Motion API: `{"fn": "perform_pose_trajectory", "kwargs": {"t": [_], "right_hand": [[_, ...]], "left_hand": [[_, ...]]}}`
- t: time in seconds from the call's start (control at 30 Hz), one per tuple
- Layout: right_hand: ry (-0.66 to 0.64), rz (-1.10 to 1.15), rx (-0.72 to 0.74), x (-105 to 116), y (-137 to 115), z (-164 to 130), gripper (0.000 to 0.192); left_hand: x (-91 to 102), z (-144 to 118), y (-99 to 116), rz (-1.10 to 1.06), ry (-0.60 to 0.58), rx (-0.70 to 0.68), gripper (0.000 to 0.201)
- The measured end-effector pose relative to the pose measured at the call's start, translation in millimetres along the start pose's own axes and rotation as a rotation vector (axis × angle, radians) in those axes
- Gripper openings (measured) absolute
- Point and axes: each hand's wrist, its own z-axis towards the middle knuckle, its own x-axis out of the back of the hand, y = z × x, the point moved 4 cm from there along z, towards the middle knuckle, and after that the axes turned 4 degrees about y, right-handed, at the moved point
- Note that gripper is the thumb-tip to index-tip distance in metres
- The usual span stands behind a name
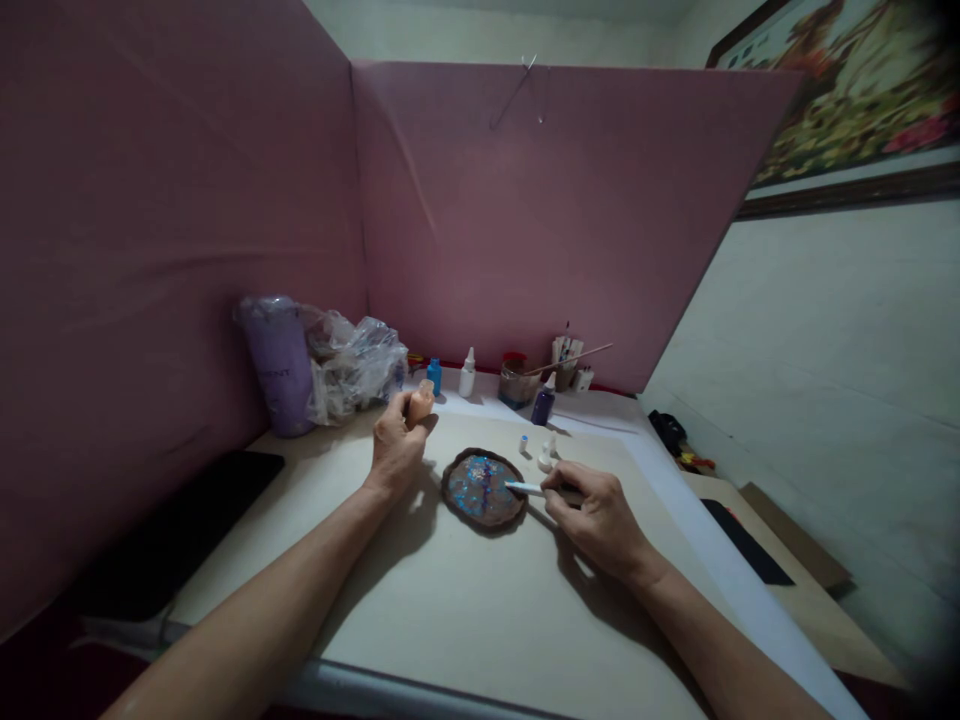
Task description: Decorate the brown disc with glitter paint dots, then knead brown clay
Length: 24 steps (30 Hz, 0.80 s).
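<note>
Two hands work in the head view. Left hand grips a small peach bottle; right hand pinches a thin white stick, tip on the painted disc lying between them. Disc looks stiff, light, likely fragile; its dark scalloped rim is the place to hold. Small bottles crowd beyond the right hand; bare sheet lies nearer the wrists.

Pink partition boards wall the pale worktop on the left and far sides (dim light), with a framed painting on the right wall.
</note>
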Motion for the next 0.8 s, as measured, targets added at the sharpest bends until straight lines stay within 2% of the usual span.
{"fn": "perform_pose_trajectory", "kwargs": {"t": [0.1,0.23,0.4,0.8], "right_hand": [[0.029,0.001,-0.010,1.5,0.3,0.0,0.008],[0.006,-0.009,0.001,0.3,0.1,0.5,0.008],[0.066,0.052,-0.017,2.5,-2.2,0.6,0.008],[-0.058,0.120,0.047,-0.2,-9.0,0.4,0.010]], "left_hand": [[0.0,0.1,0.5,0.000,0.001,0.005,0.021],[-0.1,0.1,1.3,-0.012,-0.005,-0.002,0.021],[-0.1,-0.7,1.2,-0.022,-0.009,0.001,0.021],[0.9,-0.8,3.4,-0.014,0.001,0.002,0.022]]}}
